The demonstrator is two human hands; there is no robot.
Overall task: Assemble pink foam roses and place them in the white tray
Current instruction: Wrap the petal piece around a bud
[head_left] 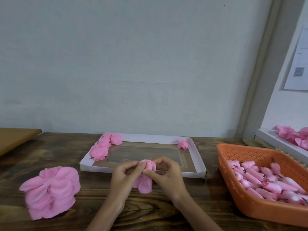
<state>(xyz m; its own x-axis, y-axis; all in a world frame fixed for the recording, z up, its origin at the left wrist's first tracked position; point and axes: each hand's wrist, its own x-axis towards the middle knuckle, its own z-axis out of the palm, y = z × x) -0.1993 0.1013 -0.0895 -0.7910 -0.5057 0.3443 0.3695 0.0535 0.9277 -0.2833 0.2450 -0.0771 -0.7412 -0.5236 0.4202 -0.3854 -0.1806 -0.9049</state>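
Observation:
Both hands hold one pink foam rose [148,165] above the table, just in front of the white tray [193,174]. My left hand [124,175] pinches its left side and my right hand [166,174] pinches its lower right. Loose pink petals [144,185] hang under the rose between my wrists. Several finished roses [103,148] lie in the tray's far left corner. A single rose [182,144] sits in its far right corner.
A stack of pink petal pieces [51,191] stands on the wooden table at the left. An orange perforated basket [246,154] at the right holds several pink rose buds. Behind it, another white tray [273,140] carries pink flowers. A brown board [15,139] lies far left.

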